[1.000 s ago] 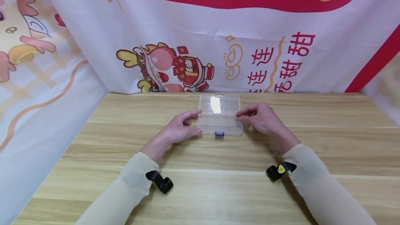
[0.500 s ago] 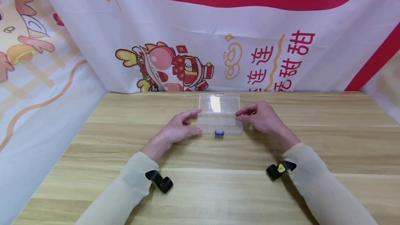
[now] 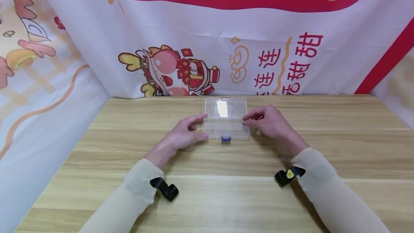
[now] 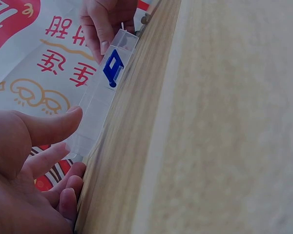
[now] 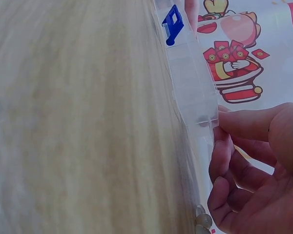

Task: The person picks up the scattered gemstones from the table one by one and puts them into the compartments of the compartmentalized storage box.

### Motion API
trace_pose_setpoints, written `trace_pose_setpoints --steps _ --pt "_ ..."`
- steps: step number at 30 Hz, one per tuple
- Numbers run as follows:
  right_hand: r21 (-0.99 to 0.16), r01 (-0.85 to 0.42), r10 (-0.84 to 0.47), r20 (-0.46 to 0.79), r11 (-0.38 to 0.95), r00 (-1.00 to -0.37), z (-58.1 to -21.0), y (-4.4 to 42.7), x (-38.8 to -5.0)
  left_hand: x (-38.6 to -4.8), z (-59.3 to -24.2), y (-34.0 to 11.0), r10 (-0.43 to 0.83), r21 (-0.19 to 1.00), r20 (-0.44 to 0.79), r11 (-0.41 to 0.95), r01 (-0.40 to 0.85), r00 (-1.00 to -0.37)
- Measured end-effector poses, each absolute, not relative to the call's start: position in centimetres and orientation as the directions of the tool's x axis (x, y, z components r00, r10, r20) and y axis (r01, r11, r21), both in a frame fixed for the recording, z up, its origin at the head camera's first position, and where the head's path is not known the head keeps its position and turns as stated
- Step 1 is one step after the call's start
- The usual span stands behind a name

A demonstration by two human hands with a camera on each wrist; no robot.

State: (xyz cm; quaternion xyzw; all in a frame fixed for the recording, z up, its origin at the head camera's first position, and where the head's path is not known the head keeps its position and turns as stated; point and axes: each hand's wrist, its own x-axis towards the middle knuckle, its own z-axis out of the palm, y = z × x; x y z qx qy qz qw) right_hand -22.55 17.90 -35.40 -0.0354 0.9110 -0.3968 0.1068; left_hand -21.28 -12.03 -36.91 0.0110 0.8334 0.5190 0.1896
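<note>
A clear plastic compartment box (image 3: 223, 124) lies on the wooden table with its lid (image 3: 234, 107) raised at the back. Its blue latch (image 3: 225, 138) sits at the front. My left hand (image 3: 185, 132) holds the box's left end, thumb at the front corner and index finger farther back. At the right end, my right hand (image 3: 270, 119) brings thumb and index finger together on the wall. The right wrist view shows the thumb at that corner and the other fingers curled below. A small greyish shape (image 5: 203, 118) shows in the end compartment, too blurred to name.
Small rounded greyish pieces (image 5: 203, 220) lie on the table (image 3: 226, 197) near the right hand. A printed white and red cloth (image 3: 200, 21) hangs behind the table's back edge. Each sleeve carries a black wrist mount (image 3: 168, 190).
Both hands and the box keep their places relative to each other. The head view shifts only slightly.
</note>
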Motion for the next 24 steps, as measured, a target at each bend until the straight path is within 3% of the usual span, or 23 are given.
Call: trace_pose_setpoints --steps 13,24 --pt "-0.745 0.041 -0.153 -0.19 0.666 -0.97 -35.0 18.2 -22.4 -21.3 -37.0 -12.1 0.221 0.868 -0.3 0.468 -0.168 -0.928" --pt "-0.772 0.056 -0.148 -0.191 0.633 -0.97 -34.5 22.6 -22.9 -21.4 -36.9 -12.0 0.214 0.865 -0.307 0.47 -0.178 -0.927"
